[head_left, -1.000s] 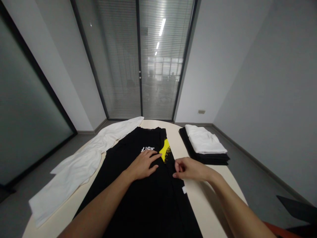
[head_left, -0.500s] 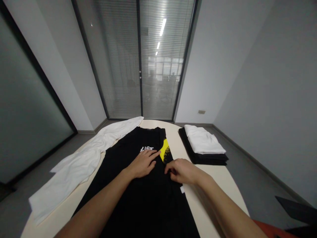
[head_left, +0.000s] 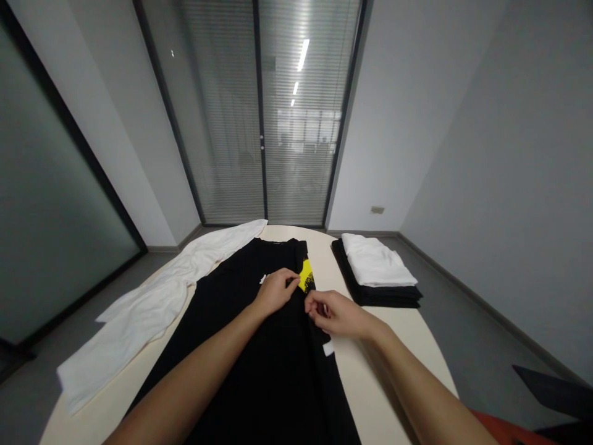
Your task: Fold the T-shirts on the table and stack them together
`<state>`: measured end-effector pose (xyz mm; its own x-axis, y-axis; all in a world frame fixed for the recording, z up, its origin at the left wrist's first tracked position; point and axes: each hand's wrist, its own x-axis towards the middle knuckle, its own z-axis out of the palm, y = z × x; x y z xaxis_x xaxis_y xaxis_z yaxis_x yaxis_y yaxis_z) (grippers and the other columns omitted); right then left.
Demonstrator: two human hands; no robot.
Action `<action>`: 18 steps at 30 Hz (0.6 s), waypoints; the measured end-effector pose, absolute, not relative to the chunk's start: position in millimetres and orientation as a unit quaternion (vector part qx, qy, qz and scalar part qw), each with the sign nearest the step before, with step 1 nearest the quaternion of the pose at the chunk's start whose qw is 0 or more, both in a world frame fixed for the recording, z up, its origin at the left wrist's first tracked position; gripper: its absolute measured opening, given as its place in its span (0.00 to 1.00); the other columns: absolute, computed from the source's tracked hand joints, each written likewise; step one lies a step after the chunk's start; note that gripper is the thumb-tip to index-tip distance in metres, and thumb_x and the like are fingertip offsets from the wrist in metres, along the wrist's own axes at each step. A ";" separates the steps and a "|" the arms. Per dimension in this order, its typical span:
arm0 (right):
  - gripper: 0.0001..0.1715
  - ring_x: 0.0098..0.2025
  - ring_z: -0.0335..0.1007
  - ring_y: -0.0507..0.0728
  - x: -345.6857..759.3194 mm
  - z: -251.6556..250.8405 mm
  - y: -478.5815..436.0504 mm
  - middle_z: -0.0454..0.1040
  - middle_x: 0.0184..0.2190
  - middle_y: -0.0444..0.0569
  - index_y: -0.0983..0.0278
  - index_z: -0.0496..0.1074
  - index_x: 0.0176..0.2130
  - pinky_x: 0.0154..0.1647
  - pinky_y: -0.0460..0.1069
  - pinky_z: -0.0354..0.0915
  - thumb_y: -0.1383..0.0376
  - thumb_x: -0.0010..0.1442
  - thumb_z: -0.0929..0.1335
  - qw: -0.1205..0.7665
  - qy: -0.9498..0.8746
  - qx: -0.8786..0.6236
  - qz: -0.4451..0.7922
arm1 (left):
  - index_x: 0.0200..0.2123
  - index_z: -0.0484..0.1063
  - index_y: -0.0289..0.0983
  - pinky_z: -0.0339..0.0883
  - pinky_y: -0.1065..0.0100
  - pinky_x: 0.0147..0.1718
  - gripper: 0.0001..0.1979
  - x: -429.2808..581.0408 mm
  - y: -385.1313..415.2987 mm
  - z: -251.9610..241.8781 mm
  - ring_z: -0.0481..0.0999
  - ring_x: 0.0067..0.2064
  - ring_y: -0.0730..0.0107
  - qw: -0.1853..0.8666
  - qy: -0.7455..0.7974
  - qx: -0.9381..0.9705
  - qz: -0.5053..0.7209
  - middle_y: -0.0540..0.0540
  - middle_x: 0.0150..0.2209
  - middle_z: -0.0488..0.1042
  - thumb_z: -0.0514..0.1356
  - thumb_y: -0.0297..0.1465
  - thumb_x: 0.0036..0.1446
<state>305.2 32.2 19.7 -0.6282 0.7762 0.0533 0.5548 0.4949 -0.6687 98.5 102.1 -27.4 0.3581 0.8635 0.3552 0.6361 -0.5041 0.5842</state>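
Observation:
A black T-shirt (head_left: pixel 259 371) lies lengthwise on the table, its collar at the far end. Its right side is folded inward, showing a yellow patch (head_left: pixel 306 274) and a small white tag (head_left: pixel 328 349) at the side edge. My left hand (head_left: pixel 277 292) pinches the fabric beside the yellow patch and covers most of the white chest lettering (head_left: pixel 263 279). Closer to me and further right, my right hand (head_left: pixel 336 314) has its fingers closed on the shirt's right edge, just above the tag.
A white garment (head_left: pixel 171 296) lies stretched along the table's left side. On the right sits a stack of folded black clothes (head_left: pixel 389 298) with a folded white one (head_left: pixel 377 262) on top. The pale table (head_left: pixel 393 358) has a rounded edge; a glass partition stands beyond.
My left hand's fingers have gone from lying spread to pinching the cloth. My right hand has shifted slightly left and up, drawing the shirt's right edge and its tag inward.

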 end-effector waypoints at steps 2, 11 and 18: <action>0.11 0.27 0.65 0.49 302.3 17.5 32.0 0.71 0.28 0.42 0.64 0.71 0.43 0.28 0.42 0.59 0.70 0.60 0.64 0.208 -0.836 -0.386 0.329 | 0.44 0.80 0.40 0.71 0.65 0.47 0.12 98.6 107.1 -28.1 0.79 0.45 0.64 0.181 0.489 0.783 0.338 0.46 0.45 0.81 0.57 0.34 0.65; 0.22 0.31 0.66 0.51 283.5 17.2 23.2 0.72 0.31 0.43 0.58 0.81 0.46 0.35 0.45 0.60 0.69 0.50 0.70 0.071 -0.928 -0.299 0.208 | 0.39 0.81 0.39 0.72 0.66 0.42 0.08 85.2 115.4 -43.6 0.80 0.39 0.65 0.199 0.522 0.772 0.305 0.46 0.39 0.82 0.61 0.30 0.59; 0.16 0.27 0.64 0.48 289.0 22.1 21.4 0.71 0.25 0.39 0.60 0.81 0.38 0.30 0.43 0.57 0.70 0.49 0.70 0.039 -0.909 -0.337 0.243 | 0.45 0.80 0.42 0.71 0.66 0.44 0.11 83.6 113.5 -41.9 0.78 0.41 0.65 0.196 0.494 0.794 0.296 0.48 0.43 0.81 0.63 0.29 0.58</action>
